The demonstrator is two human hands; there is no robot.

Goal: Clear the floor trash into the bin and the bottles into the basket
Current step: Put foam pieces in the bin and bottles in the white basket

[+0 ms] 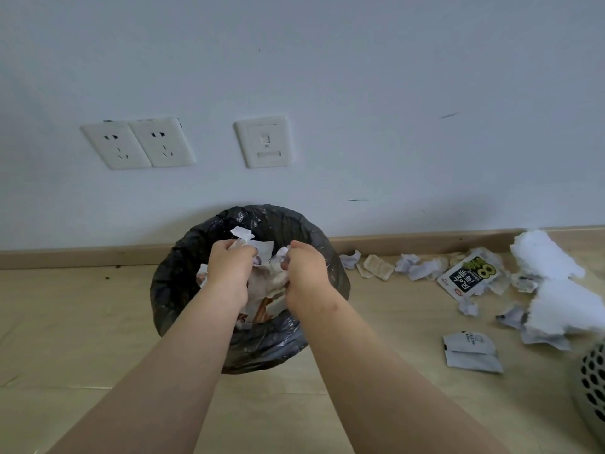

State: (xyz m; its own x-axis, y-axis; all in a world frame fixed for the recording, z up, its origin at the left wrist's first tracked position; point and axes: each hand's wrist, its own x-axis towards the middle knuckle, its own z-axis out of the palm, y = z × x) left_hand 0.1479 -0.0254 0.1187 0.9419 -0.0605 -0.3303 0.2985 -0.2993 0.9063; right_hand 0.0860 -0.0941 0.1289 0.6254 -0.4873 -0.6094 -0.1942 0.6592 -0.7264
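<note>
Head view: left hand (229,270) and right hand (304,273) clutch crumpled white paper scraps (258,249) over the black-lined round bin (183,257), poised for dropping.

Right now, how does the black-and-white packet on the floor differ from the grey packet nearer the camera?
The black-and-white packet bears bold print with a large yellow-green figure; the grey packet is plain, with small marks only. The black-and-white packet lies among crumpled paper close to the skirting; the grey packet lies alone, nearer the basket. Both lie on the floor, right of the bin, not yet cleared.
</note>
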